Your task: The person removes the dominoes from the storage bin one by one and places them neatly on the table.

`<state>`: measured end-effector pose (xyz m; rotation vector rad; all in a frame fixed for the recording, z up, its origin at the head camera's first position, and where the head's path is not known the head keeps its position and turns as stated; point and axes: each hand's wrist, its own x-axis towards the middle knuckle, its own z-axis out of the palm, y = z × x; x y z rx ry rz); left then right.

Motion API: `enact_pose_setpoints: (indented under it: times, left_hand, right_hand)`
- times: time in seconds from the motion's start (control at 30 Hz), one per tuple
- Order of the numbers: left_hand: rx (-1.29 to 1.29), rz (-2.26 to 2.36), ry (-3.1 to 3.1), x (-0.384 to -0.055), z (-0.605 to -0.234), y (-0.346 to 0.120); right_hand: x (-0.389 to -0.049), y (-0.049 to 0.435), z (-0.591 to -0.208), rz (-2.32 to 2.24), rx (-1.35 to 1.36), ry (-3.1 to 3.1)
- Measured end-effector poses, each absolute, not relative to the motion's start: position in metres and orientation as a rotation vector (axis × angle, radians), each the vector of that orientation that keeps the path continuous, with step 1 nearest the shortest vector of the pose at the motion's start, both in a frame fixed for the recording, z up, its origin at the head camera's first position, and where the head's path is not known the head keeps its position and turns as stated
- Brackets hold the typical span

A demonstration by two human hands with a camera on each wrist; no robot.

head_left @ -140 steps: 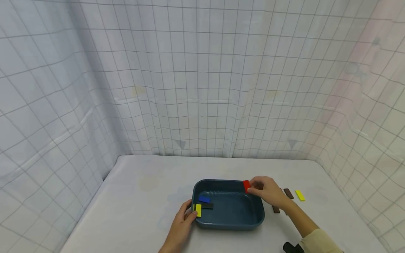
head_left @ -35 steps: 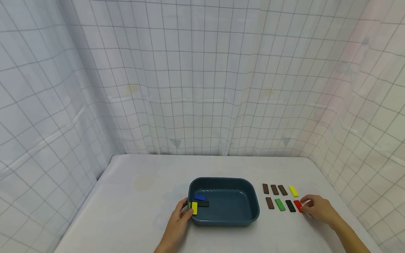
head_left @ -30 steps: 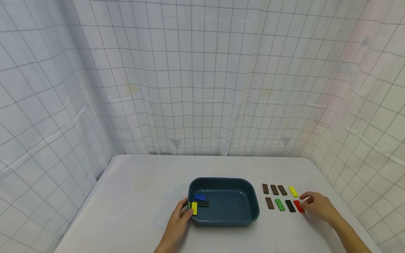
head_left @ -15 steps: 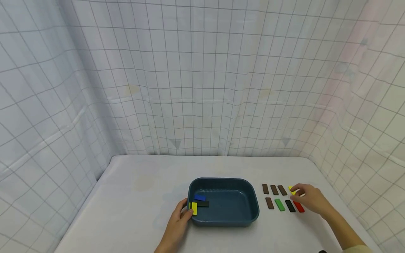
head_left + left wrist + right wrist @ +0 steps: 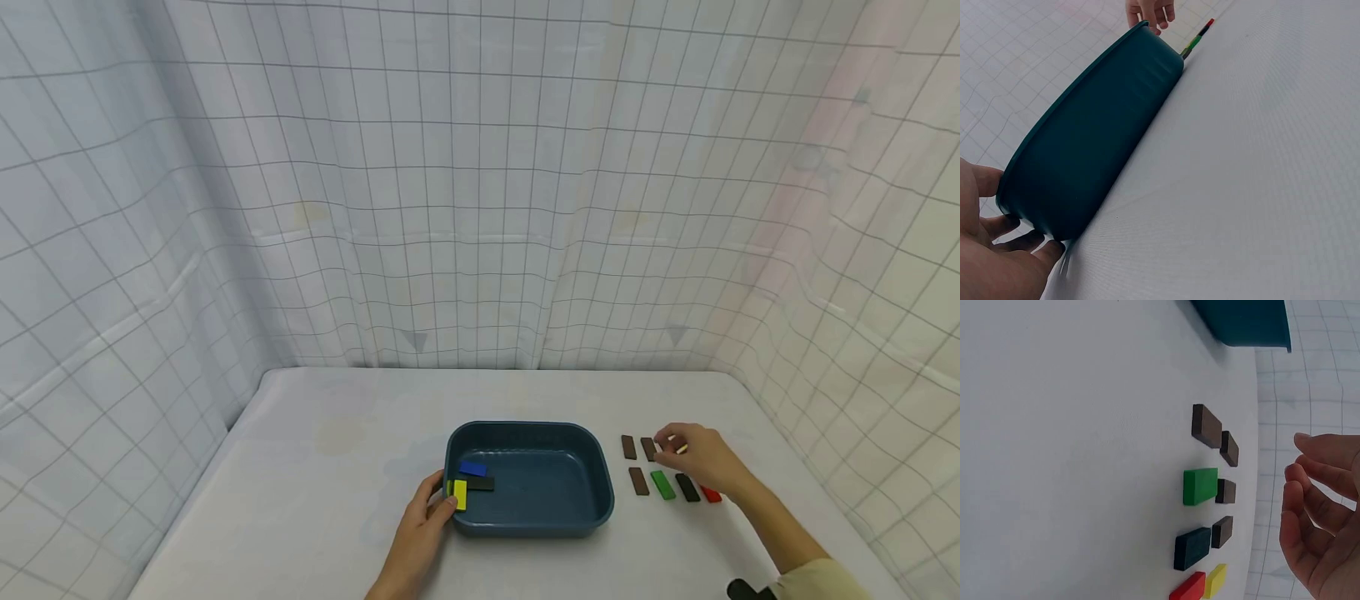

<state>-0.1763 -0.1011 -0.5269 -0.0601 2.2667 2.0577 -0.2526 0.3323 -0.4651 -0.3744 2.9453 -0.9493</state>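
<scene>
My left hand [image 5: 420,525] grips the left side of a dark teal plastic tray [image 5: 534,529], thumb at the rim and fingertips against the outer wall [image 5: 1079,156]. Inside the tray lie a blue block [image 5: 472,468], a black block [image 5: 481,483] and a yellow block [image 5: 460,496] by the left wall. My right hand [image 5: 697,454] hovers over small flat blocks right of the tray, its fingers loosely bent. In the right wrist view that hand [image 5: 1325,506] holds nothing. Below it are a green block [image 5: 1200,486], a black block [image 5: 1192,549], a red block [image 5: 1188,587], a yellow block [image 5: 1215,581] and several brown blocks [image 5: 1207,427].
The blocks stand in two rows on a white-covered table [image 5: 315,500]. White curtains with a grid pattern [image 5: 480,208] enclose the back and both sides. A black object [image 5: 742,590] shows by the right sleeve [image 5: 817,581].
Earlier, my right hand held a red block over the tray; that block now lies at the right end of the near row. The hand has since moved left, past the yellow block. My left hand stays put.
</scene>
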Motion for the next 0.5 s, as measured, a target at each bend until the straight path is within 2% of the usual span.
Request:
enact_pose_setpoints:
  times: [0.5]
  left_hand:
    - [-0.06,2.05,2.273,-0.177,-0.525,-0.101]
  right_hand:
    - [-0.269,0.28,-0.459,-0.964,-0.575,2.947]
